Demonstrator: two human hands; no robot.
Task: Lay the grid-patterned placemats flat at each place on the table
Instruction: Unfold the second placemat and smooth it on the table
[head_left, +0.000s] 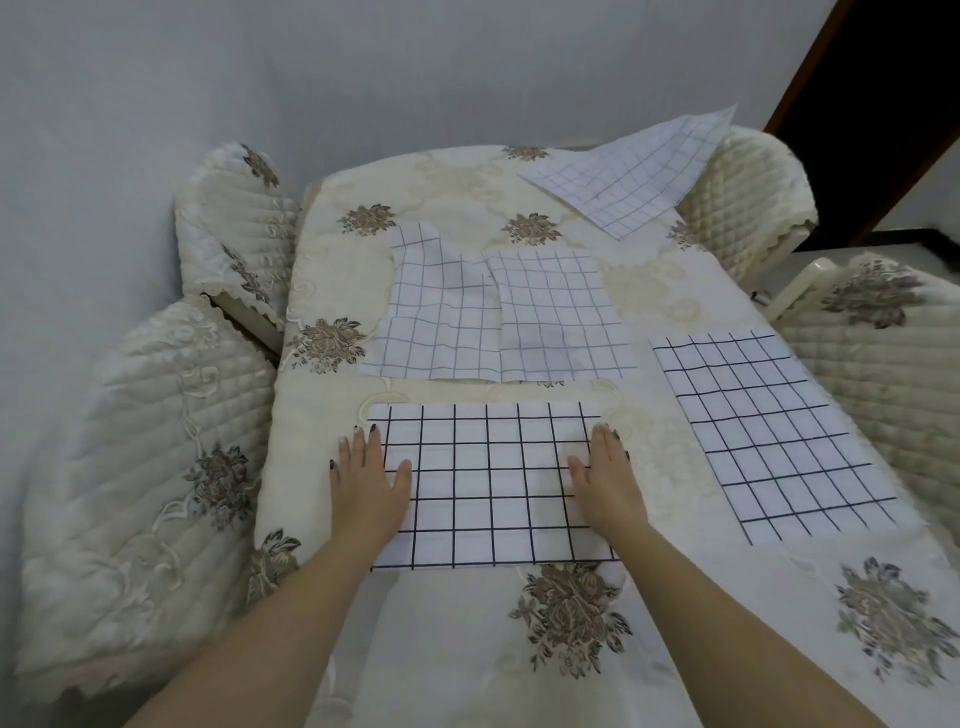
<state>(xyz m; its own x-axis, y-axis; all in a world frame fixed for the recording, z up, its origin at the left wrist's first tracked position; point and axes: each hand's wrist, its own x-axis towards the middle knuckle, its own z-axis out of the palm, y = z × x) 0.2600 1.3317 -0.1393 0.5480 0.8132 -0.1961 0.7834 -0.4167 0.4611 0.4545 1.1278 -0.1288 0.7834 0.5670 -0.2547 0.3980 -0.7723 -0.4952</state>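
Placemat (488, 483) lies flat w/ your hands, left (366, 480) and right (605, 475), spread wide, palms down, gripping nothing. Push sideways & it'll likely slide or wrinkle on the slick cloth.

Floral cream tablecloth (467, 176), quilted chair covers (135, 467) around, dark doorway (893, 78) beyond.

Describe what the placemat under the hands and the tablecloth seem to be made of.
Placemat: probably thin woven cloth, matt white with a printed black grid; it lies limp, slightly rippled. Tablecloth: likely quilted satin-like fabric, cream with a soft sheen, stitched lines and embroidered brown flowers.
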